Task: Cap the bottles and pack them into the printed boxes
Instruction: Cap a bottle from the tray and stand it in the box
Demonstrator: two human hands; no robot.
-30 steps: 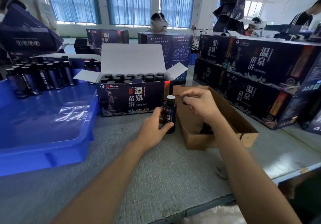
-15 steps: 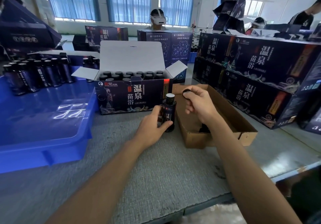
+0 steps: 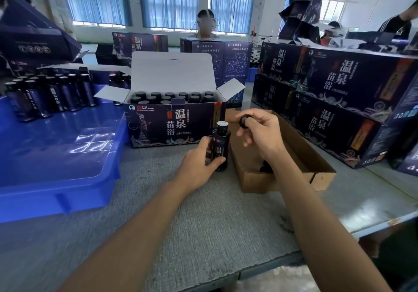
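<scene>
Table (image 3: 203, 223) bears bottle (image 3: 220, 146), left hand (image 3: 199, 162) gripping, just beside cardboard tray (image 3: 255, 180).

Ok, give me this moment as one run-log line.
step: capping | left hand grips upright bottle | right hand pinches black cap, not yet on | printed box open, bottles inside

We're on a packing line in a factory hall: printed boxes (image 3: 334, 101) stacked on benches, bottles (image 3: 52, 94) in a blue tray (image 3: 56, 156), other workers (image 3: 204, 23) opposite.
</scene>
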